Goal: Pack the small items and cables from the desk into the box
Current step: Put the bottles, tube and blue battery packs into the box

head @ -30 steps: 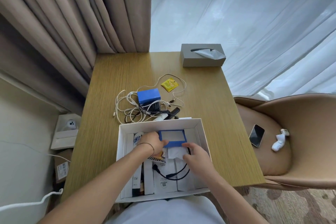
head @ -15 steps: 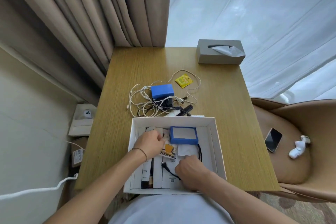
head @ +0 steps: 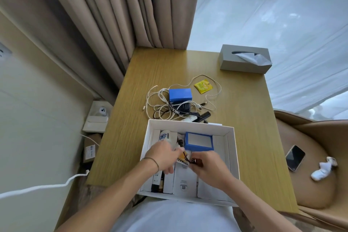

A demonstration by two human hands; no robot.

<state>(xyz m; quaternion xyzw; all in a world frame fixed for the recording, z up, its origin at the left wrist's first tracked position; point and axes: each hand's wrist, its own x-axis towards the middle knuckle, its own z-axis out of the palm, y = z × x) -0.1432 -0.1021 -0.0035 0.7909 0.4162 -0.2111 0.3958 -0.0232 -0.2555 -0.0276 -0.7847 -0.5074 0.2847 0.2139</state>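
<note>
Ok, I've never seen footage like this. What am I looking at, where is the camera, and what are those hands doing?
There is no machine here: a person wears a wide-angle camera on the head, looking down at their own bare hands. The edges bend because of the lens.

A white box sits at the near edge of a wooden desk. Both hands are inside it. The left hand and right hand meet over a thin dark cable; the right pinches it, the left's grip is unclear.

In the box lie a blue-framed case and flat white packets. Not yet packed, behind the box: tangled white cables, a blue block, a yellow sachet, a black comb. A tissue box stands at the far corner.
</note>
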